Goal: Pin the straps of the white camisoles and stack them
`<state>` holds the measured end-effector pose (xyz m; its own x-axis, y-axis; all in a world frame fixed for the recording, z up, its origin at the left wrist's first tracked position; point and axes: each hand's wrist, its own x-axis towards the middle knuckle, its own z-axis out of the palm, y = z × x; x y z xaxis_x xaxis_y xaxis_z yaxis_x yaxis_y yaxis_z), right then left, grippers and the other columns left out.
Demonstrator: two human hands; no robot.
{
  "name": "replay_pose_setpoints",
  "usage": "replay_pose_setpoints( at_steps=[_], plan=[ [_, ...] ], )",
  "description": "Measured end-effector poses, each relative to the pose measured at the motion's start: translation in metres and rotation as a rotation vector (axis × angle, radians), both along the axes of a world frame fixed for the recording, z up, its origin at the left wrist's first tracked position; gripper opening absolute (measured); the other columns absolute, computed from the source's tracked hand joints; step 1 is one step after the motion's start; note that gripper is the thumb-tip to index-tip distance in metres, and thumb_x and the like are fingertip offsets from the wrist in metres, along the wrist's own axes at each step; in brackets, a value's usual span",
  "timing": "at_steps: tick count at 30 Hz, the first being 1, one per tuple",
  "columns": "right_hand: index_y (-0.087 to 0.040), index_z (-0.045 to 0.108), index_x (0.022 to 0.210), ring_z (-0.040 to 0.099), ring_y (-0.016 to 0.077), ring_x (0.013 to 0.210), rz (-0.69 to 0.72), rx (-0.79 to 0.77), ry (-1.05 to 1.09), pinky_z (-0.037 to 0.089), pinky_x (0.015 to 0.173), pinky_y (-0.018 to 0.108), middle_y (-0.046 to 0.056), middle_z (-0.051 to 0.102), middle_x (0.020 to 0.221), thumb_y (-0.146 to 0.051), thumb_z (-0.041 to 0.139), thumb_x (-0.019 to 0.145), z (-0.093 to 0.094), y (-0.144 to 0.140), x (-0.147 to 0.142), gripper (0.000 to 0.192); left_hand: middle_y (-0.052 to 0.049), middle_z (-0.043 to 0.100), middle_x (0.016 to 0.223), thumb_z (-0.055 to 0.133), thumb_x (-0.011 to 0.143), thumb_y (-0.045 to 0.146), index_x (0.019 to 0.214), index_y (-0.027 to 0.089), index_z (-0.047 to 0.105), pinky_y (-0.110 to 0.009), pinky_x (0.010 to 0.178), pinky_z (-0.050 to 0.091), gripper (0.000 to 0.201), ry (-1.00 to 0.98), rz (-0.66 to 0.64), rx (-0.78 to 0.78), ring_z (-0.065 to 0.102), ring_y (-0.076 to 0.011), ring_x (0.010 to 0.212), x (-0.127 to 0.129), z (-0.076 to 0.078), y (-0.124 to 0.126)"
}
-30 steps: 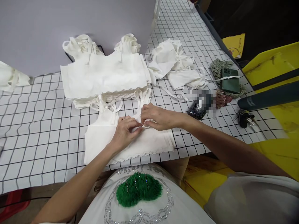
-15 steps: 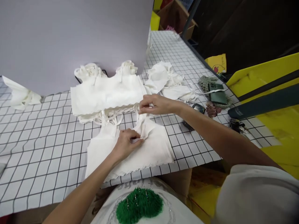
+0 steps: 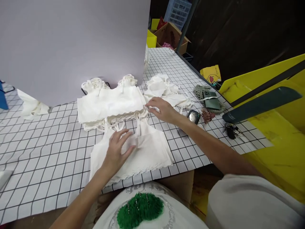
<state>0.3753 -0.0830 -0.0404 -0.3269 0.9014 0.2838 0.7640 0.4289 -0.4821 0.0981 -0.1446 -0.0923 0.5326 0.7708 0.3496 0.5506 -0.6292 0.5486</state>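
Note:
A stack of white strappy tops [image 3: 152,149] lies flat near the table's front edge, its thin straps pointing away from me. My left hand [image 3: 118,148] is over the left part of this stack, fingers spread and holding nothing. My right hand [image 3: 160,109] hovers by the stack's right straps, thumb and fingers apart, with nothing visible between them. Just behind lies a second, thicker stack of white tops [image 3: 111,101], its straps bunched at the far side. The right fingertips are close to that stack's right corner; whether they touch it I cannot tell.
Loose white garments [image 3: 164,87] are heaped behind my right hand. Along the right edge lie a green phone [image 3: 211,100], a dark mouse-shaped object [image 3: 193,116] and keys [image 3: 232,130]. A large pale panel [image 3: 71,44] rises at the back. A cardboard box [image 3: 170,35] stands beyond the table.
My left hand has let go of the front stack's top fabric and spread its fingers, moving left. The right hand has opened from its pinch at the strap. The camera view has shifted.

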Motion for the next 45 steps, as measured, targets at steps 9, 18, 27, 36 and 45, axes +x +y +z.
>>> replay_pose_setpoints(
  at_steps=[9,18,27,36,45],
  plan=[
    [-0.009,0.024,0.159,0.022,0.0356,0.153,-0.041,-0.068,-0.42,0.027,0.117,0.068,0.021,0.022,0.164,-0.057,0.036,0.101,-0.084,-0.175,-0.062,0.076,-0.024,0.027,0.163,0.049,0.1,0.051,0.161,0.011,0.012,-0.056,0.123,0.026,0.082,0.386,-0.141,0.144,0.023,-0.0345,0.153,-0.012,-0.033,-0.052],
    [-0.013,0.057,0.14,0.044,0.0339,0.142,-0.184,0.173,-0.254,0.034,0.116,0.065,0.019,0.051,0.149,-0.035,0.038,0.104,-0.057,-0.162,-0.053,0.045,-0.009,0.05,0.151,0.044,0.103,0.027,0.146,0.029,0.047,-0.055,0.117,0.038,0.043,0.072,0.132,0.179,0.038,-0.0278,0.147,-0.059,-0.013,-0.059],
    [-0.015,0.048,0.148,0.041,0.0379,0.144,-0.34,-0.004,-0.265,0.037,0.112,0.067,0.021,0.044,0.154,-0.049,0.033,0.103,-0.082,-0.162,-0.041,0.057,-0.015,0.057,0.14,0.038,0.103,0.039,0.129,0.022,0.063,-0.055,0.107,0.043,0.04,0.101,0.384,0.065,0.049,-0.0334,0.135,-0.086,-0.036,-0.051],
    [-0.019,0.037,0.154,0.021,0.04,0.152,-0.315,-0.102,-0.328,0.024,0.111,0.075,0.019,0.024,0.165,-0.043,0.034,0.104,-0.08,-0.156,-0.04,0.056,-0.013,0.065,0.099,0.057,0.09,0.034,0.082,0.019,0.066,-0.048,0.093,0.043,0.019,0.105,0.613,-0.006,0.058,-0.0323,0.101,-0.082,-0.023,-0.015],
    [-0.012,0.062,0.104,0.07,0.0274,0.083,-0.701,-0.549,-0.186,0.052,0.076,0.035,0.013,0.072,0.089,-0.061,0.066,0.084,-0.035,-0.15,-0.006,0.053,-0.015,0.069,0.102,0.059,0.081,0.07,0.101,0.014,0.063,-0.04,0.083,0.049,0.06,0.453,0.704,-0.387,0.064,-0.0333,0.098,-0.108,0.001,-0.049]
  ],
)
